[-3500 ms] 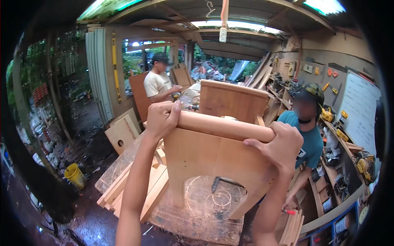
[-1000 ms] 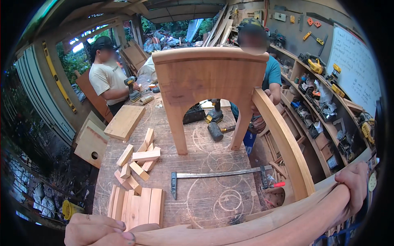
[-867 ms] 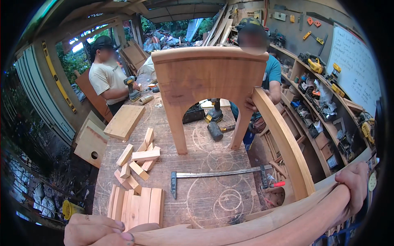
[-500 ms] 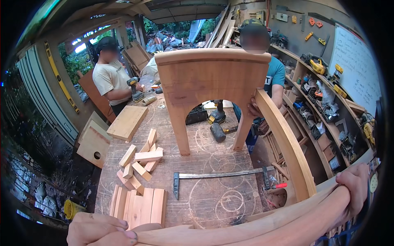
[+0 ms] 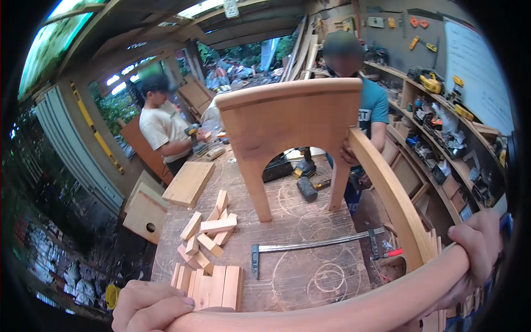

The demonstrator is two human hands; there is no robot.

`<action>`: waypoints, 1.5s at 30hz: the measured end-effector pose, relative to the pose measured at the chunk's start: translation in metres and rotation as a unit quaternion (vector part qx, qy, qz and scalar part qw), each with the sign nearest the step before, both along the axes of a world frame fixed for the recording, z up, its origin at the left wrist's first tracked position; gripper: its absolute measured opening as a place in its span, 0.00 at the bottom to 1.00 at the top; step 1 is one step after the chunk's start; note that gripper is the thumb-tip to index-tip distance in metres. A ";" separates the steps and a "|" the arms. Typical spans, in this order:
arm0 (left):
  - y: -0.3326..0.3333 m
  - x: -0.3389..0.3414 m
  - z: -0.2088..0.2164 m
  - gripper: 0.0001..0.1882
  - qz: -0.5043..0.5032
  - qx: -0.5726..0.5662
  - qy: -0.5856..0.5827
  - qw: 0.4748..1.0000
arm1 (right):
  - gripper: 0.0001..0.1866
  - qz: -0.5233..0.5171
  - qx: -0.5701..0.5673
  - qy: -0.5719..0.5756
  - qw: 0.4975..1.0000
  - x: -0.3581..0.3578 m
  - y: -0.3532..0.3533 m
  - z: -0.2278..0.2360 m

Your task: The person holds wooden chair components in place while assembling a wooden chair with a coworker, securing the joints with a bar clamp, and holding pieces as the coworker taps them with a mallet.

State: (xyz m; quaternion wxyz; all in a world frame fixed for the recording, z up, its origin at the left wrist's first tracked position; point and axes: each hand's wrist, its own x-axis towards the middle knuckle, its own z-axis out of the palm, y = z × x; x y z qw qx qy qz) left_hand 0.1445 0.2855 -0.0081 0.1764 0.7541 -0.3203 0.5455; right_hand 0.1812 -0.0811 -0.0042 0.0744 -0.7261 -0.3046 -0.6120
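Note:
A long, curved wooden piece spans the lower edge of the view, held at both ends. My left hand wraps its left end, beside short wooden slats on the bench. Around the right end my right hand is closed, with some fingers hidden underneath. Ahead stands an upright wooden panel with an arched cutout and two legs. From its right side a long wooden rail reaches toward me, its near end close to the piece I hold. A co-worker's hand is at the panel's right edge.
On the workbench lie a bar clamp, a black-headed mallet, a cordless drill, several wood blocks and a thick board. One person stands far left, another behind the panel. Tool shelves line the right.
The view has tilted up and turned slightly left. The curved piece looks rolled in my hands; its notch by my left hand no longer shows. The panel leans a little differently in view.

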 end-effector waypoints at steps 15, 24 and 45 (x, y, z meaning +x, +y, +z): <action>0.010 -0.003 0.001 0.55 0.061 0.147 -0.051 0.986 | 0.51 -0.042 0.107 -0.048 0.992 0.007 0.032 -0.002; 0.008 -0.007 0.006 0.61 0.065 0.159 -0.060 0.983 | 0.51 -0.061 0.066 -0.034 0.995 -0.010 0.025 0.008; -0.074 0.004 0.004 0.24 0.156 -0.184 -0.150 0.959 | 0.43 -0.083 0.096 0.074 0.989 -0.021 0.029 0.017</action>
